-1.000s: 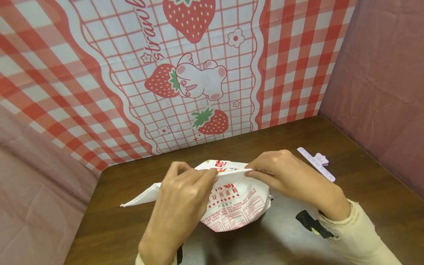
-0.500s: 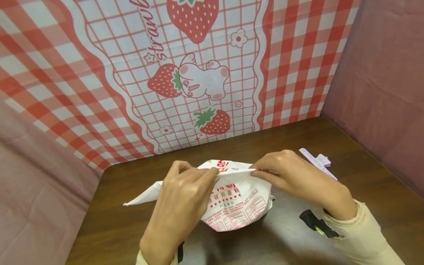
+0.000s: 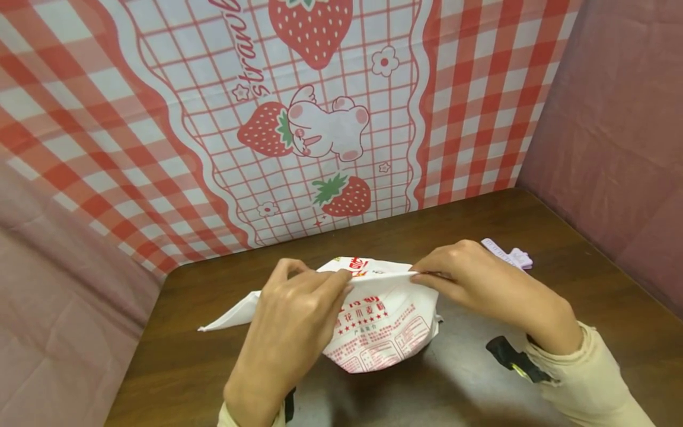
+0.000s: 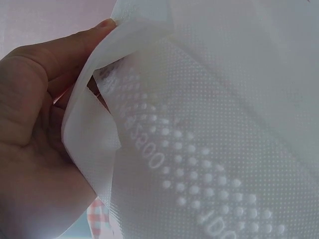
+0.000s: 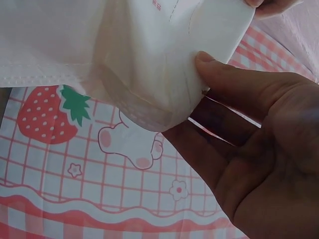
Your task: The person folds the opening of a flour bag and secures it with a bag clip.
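Observation:
A white flour bag [image 3: 376,332] with red Chinese print stands on the table, its top edge folded over. My left hand [image 3: 290,314] pinches the fold near its middle, the thumb hidden in the head view. At the fold's right end my right hand [image 3: 475,284] pinches it between thumb and fingers. In the left wrist view, the left hand [image 4: 35,104] holds the white embossed bag material. The right wrist view has the right thumb [image 5: 224,74] on one side of the folded edge and the fingers on the other. A white flap [image 3: 232,314] sticks out to the left.
A lilac bag clip [image 3: 517,258] lies on the brown wooden table [image 3: 181,367], behind the right hand, which partly covers it. A strawberry-print checked cloth [image 3: 331,130] hangs at the back, with pink curtains [image 3: 613,148] on both sides.
My right hand has slid a little to the right along the fold, now covering more of the clip. The left hand keeps its place on the bag. The head view has shifted slightly.

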A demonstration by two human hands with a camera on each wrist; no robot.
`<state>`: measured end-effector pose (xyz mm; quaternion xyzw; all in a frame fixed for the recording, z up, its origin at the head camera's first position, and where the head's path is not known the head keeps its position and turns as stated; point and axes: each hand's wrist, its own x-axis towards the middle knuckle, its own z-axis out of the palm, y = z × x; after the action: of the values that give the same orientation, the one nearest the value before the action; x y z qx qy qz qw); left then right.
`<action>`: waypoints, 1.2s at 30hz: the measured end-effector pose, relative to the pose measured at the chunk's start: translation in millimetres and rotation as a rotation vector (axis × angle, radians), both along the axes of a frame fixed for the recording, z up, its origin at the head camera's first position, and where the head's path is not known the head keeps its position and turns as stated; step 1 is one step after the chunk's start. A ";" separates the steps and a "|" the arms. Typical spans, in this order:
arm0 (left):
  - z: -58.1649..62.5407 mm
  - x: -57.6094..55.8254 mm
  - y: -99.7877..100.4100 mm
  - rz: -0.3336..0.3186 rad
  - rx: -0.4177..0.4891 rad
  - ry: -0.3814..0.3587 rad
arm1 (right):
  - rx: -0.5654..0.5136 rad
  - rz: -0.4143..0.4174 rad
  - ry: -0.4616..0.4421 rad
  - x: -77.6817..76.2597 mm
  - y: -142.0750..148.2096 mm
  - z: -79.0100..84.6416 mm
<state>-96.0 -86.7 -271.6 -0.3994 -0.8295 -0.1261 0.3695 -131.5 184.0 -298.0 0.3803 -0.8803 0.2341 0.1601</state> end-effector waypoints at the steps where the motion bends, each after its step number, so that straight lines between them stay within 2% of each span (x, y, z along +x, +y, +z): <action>1: -0.1 0.1 -0.1 0.000 -0.001 0.000 | 0.000 0.001 -0.003 0.1 0.4 -0.1; 15: 0.1 0.1 -0.5 -0.007 0.003 -0.001 | 0.036 -0.023 -0.023 2.6 2.9 3.4; 23: 0.0 -0.9 0.1 0.001 -0.001 0.009 | 0.089 -0.110 -0.046 5.6 5.5 5.7; 36: -0.5 -1.3 -0.3 0.021 -0.011 -0.016 | 0.089 -0.067 -0.058 6.0 9.7 4.6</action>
<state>-97.2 -87.0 -272.0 -0.3919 -0.8372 -0.1209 0.3617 -125.5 193.7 -293.5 0.3506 -0.9063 0.2000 0.1253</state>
